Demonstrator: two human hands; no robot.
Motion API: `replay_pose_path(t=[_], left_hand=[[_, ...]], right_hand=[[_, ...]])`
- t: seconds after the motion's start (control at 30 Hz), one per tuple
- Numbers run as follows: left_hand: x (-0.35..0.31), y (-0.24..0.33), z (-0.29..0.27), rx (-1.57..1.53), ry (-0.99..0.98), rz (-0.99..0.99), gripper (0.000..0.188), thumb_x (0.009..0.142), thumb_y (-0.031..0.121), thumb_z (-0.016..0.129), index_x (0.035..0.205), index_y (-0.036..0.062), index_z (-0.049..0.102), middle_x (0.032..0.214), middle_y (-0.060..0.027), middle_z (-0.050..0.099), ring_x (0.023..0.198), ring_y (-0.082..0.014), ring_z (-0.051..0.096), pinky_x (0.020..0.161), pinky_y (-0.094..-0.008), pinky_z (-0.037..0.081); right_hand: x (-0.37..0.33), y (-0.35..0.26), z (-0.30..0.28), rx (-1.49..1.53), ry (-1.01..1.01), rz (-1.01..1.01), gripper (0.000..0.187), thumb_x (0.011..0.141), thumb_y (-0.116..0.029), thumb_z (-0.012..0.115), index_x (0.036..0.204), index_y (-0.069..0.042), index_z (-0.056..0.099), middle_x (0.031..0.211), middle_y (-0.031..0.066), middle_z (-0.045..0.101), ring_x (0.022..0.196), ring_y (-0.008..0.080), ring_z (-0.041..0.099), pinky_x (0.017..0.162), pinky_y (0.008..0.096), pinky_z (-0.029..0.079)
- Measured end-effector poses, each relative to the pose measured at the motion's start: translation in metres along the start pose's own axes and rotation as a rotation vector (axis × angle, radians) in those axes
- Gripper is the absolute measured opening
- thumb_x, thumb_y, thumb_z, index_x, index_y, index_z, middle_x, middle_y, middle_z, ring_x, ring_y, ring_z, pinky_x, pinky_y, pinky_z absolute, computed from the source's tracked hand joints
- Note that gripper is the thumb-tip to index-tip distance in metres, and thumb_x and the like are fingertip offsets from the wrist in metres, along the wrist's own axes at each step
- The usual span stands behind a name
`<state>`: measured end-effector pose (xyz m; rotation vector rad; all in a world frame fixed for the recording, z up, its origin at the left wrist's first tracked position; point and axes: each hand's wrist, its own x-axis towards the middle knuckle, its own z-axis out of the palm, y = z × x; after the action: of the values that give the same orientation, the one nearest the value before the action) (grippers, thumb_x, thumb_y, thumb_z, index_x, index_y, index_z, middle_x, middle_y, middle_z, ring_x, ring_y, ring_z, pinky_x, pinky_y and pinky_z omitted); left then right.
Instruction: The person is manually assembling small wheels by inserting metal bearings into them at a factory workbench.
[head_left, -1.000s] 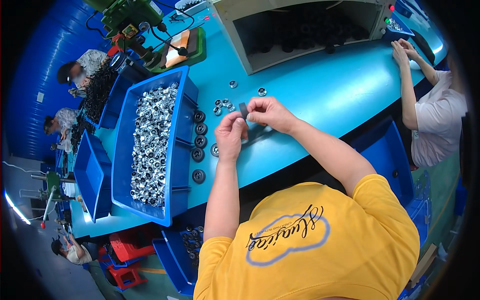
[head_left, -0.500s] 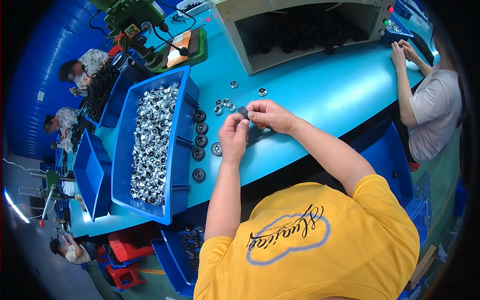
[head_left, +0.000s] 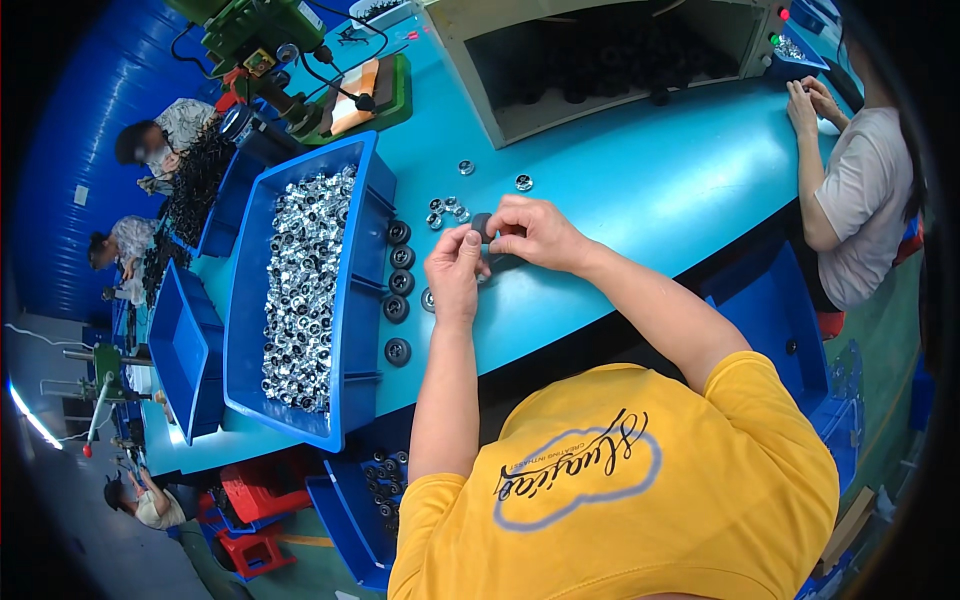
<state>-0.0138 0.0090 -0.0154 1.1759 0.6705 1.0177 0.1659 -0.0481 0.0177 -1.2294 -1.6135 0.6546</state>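
Observation:
A small black rubber tyre (head_left: 481, 226) is held up over the turquoise table between my two hands. My left hand (head_left: 455, 272) pinches its near side with thumb and fingers. My right hand (head_left: 537, 233) grips it from the right, fingers curled over the edge. Whether a hub sits inside the tyre is hidden by my fingers. Just beyond my hands lie several loose silver wheel hubs (head_left: 437, 207). A wheel (head_left: 428, 299) with a black tyre rests beside my left wrist, partly covered by it. More black-tyred wheels (head_left: 396, 308) form a row to the left.
A large blue bin (head_left: 357, 300) full of shiny hubs stands left of the wheel row. Behind are a green bench machine (head_left: 260, 50) and a pale box (head_left: 480, 95) holding dark parts. A co-worker (head_left: 860, 200) sits at the right. Blue bins (head_left: 775, 330) stand below the table.
Both hands have shifted slightly left with the tyre. My right fingers have changed their hold on it, and the tyre's face is turned a little differently.

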Motion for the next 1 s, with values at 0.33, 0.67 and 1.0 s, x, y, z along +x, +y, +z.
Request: replay_pose_path(t=[0.33, 0.67, 1.0], left_hand=[[-0.005, 0.004, 0.015, 0.733, 0.076, 0.521, 0.008, 0.093, 0.006, 0.072, 0.097, -0.0014, 0.071, 0.083, -0.0027, 0.063, 0.068, -0.0113, 0.062, 0.056, -0.0255, 0.053], [-0.003, 0.000, 0.006, -0.047, -0.061, -0.061, 0.023, 0.101, 0.021, 0.067, 0.106, -0.0019, 0.067, 0.084, -0.0044, 0.068, 0.068, -0.0113, 0.063, 0.061, -0.0274, 0.056], [-0.001, -0.002, 0.007, -0.003, -0.038, 0.155, 0.017, 0.100, 0.019, 0.068, 0.103, 0.0020, 0.068, 0.100, -0.0043, 0.066, 0.081, -0.0124, 0.063, 0.065, -0.0289, 0.056]], right_hand=[[0.002, 0.016, 0.001, 0.763, -0.007, 0.510, 0.018, 0.088, -0.020, 0.081, 0.092, -0.005, 0.071, 0.076, -0.0025, 0.062, 0.063, 0.0049, 0.048, 0.055, 0.0218, 0.037], [0.000, 0.004, -0.003, 0.080, -0.010, 0.058, 0.019, 0.080, -0.013, 0.084, 0.084, -0.002, 0.069, 0.079, -0.0029, 0.059, 0.070, 0.0082, 0.054, 0.064, 0.0257, 0.045], [0.001, 0.013, -0.002, 0.436, 0.059, 0.212, 0.018, 0.082, -0.010, 0.081, 0.097, -0.006, 0.073, 0.087, -0.0011, 0.062, 0.078, 0.0091, 0.058, 0.074, 0.0249, 0.048]])
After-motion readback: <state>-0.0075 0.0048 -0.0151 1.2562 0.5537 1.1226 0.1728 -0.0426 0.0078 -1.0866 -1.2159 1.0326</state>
